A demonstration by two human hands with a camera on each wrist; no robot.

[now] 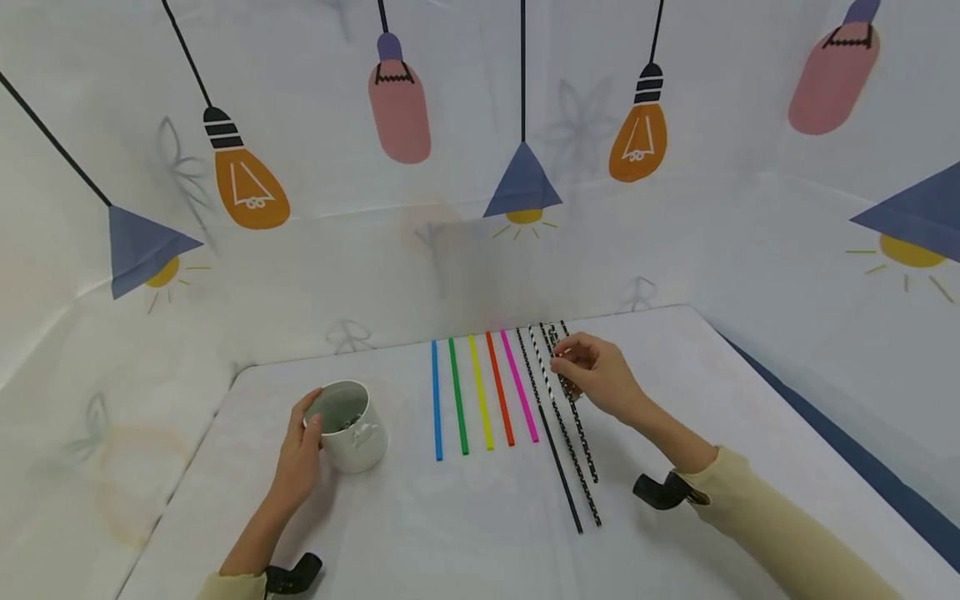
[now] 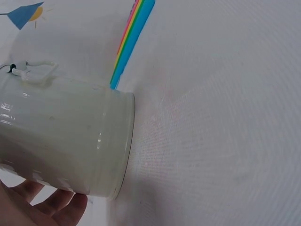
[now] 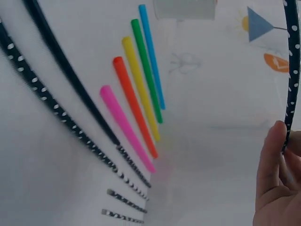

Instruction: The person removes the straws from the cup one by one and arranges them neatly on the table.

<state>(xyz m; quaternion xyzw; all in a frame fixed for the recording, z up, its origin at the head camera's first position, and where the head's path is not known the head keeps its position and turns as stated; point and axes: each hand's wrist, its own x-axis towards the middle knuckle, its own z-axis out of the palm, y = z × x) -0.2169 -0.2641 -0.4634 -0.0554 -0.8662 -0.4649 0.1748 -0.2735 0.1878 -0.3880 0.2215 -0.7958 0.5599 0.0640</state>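
Note:
My left hand (image 1: 298,457) holds a white mug (image 1: 358,448) at its left side, thumb near the rim. Some small dark bits show inside the mug, too blurred to tell. In the left wrist view the mug's wall (image 2: 61,127) is tipped sideways, with fingers (image 2: 75,209) against it. My right hand (image 1: 606,379) is over the far ends of the black patterned sticks. Between thumb and fingers it pinches a thin black stick with white dots (image 3: 293,70), perhaps a straw. A plain black stick (image 1: 561,471) and other dotted ones lie close to that hand.
Left of the black sticks lie a pink stick (image 1: 519,385), a red one (image 1: 500,387), a yellow one (image 1: 481,392), a green one (image 1: 458,396) and a blue one (image 1: 437,400), roughly side by side. A white curtain with printed lamps (image 1: 522,183) hangs behind the white table (image 1: 450,533).

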